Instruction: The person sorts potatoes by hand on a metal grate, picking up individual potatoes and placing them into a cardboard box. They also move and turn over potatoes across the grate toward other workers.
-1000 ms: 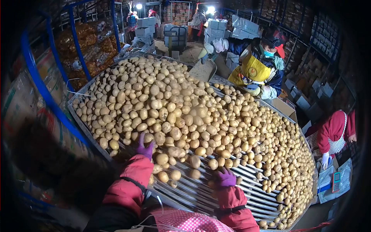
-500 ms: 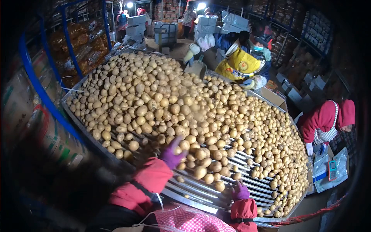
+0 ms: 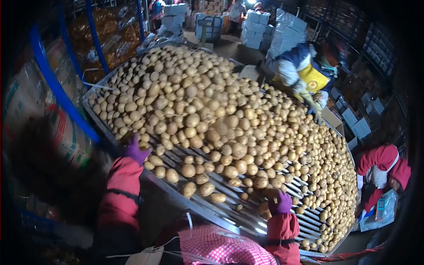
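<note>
My left hand (image 3: 138, 151), in a purple glove, reaches to the left edge of the slatted metal sorting table (image 3: 229, 218). Its fingers are apart, beside potatoes (image 3: 172, 176) at the edge of the heap; whether it grips one cannot be made out. Nearer the front, my right hand (image 3: 282, 204), also gloved in purple, has its fingers curled against a brownish potato (image 3: 265, 207) just over the slats. Part of that potato is hidden by the fingers. Loose potatoes of mixed sizes lie between my two hands, with bare bars showing among them.
Across the table a person in a yellow apron (image 3: 314, 80) leans over the heap, gloved hands at its edge. A person in a red hooded top (image 3: 382, 165) bends at the right. A blue metal frame (image 3: 62, 95) stands left; white boxes (image 3: 256, 28) are stacked behind.
My left hand has moved left from mid-heap to the table's edge. My right hand has curled at a potato. The yellow-aproned person's hands have come together at the heap's edge. The view has shifted.
</note>
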Demonstrator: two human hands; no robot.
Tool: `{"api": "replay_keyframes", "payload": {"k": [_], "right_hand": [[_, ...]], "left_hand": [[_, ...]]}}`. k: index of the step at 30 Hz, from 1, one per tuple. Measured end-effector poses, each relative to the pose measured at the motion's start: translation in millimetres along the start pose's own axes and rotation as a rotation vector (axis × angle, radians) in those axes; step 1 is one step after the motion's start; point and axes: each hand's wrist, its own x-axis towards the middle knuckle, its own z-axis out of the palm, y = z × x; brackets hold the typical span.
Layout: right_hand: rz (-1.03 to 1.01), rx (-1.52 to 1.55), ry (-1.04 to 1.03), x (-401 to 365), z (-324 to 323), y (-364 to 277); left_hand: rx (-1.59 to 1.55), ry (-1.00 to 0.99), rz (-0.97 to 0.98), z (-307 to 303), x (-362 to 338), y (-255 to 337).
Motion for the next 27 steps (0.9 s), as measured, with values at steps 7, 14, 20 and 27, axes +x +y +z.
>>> {"api": "replay_keyframes", "payload": {"k": [7, 14, 20, 27], "right_hand": [[-0.147, -0.107, -0.022, 115.8, 59.4, -142.8], [-0.097, -0.410, -0.555, 245.7, 119.7, -224.8], [0.177, -0.264, -0.730, 310.5, 164.6, -224.0], [0.192, -0.113, -0.516, 241.6, 113.7, -143.6]], "left_hand": [[0.242, -0.350, 0.108, 0.8, 65.4, 15.1], [0.234, -0.492, 0.077, 4.3, 82.5, 31.3], [0.181, -0.495, -0.029, 1.7, 94.1, 56.4], [0.145, -0.431, 0.090, 27.8, 78.3, 70.5]]}}
